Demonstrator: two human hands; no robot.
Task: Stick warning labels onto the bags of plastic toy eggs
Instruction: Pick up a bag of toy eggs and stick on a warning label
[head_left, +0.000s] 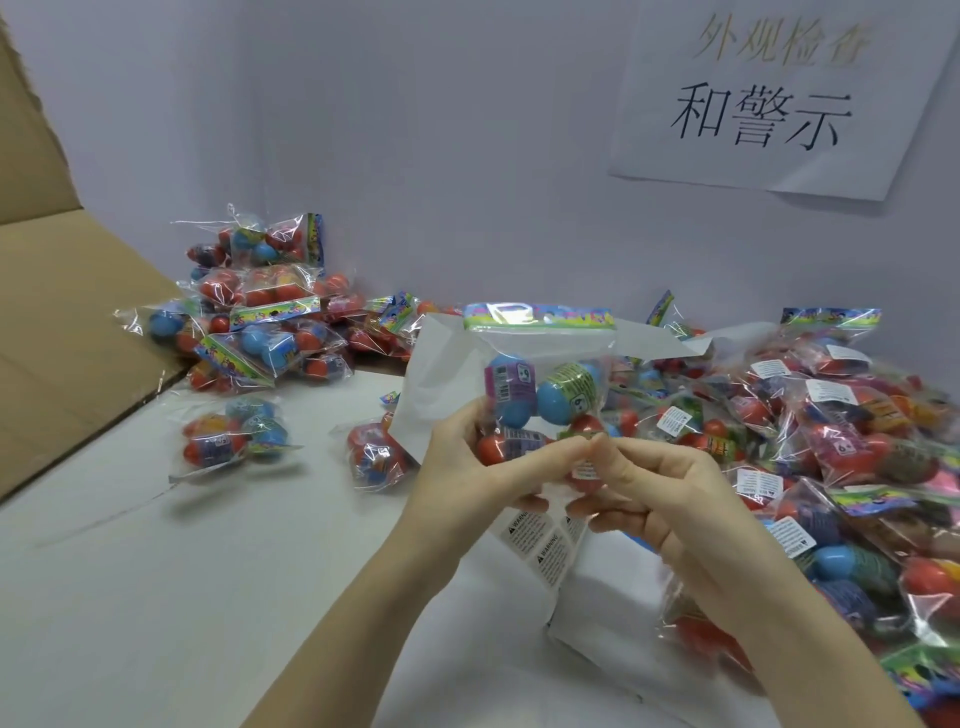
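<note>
Bag of toy eggs (540, 384) was up off the table (156, 597), centre frame, held upright with its coloured header card on top. Your left hand (467, 467) gripped its lower left side, fingers wrapped round the red eggs. Your right hand (670, 493) had thumb and forefinger pinched nearly closed against the bag's lower front, on a small white warning label (584, 470); its print was too small to read. Blue eggs inside carried wraps with a barcode and a "6+" mark. Just below your hands hung a label sheet (540, 545), stickers headed "WARNING". To your right, touching that sheet, was a pile of labelled bags (831, 441). Back left against the wall was an unlabelled heap (260, 306), with two loose bags nearer you. Wall sign (769, 98) read "和警示"; its top line was faded. Cardboard flap (62, 322) bounded the left edge. Open tabletop lay front left.
</note>
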